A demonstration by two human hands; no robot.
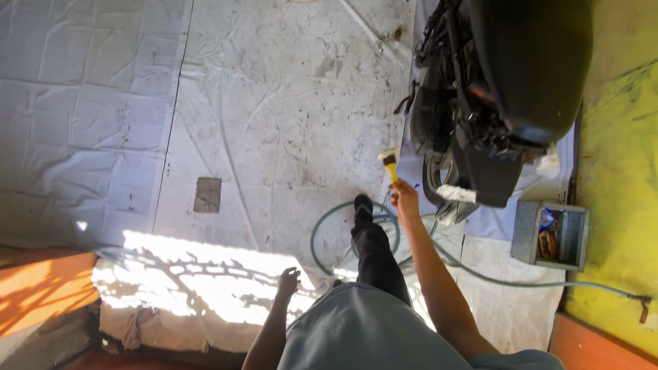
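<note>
Right hand (404,199) clamped on yellow-handled brush (390,163), approaching motorcycle (493,89) near sheet's (274,103) right edge; left hand (288,281) free, fingers loosely apart; next: reach bodywork.

Single head-worn view, looking steeply down from standing height, floor sheet (288,103) filling frame

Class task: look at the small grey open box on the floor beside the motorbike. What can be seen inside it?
Inside the grey box lie a blue packet and an orange-brown item. Whatever sits beneath them or against the shaded walls cannot be seen.
</note>
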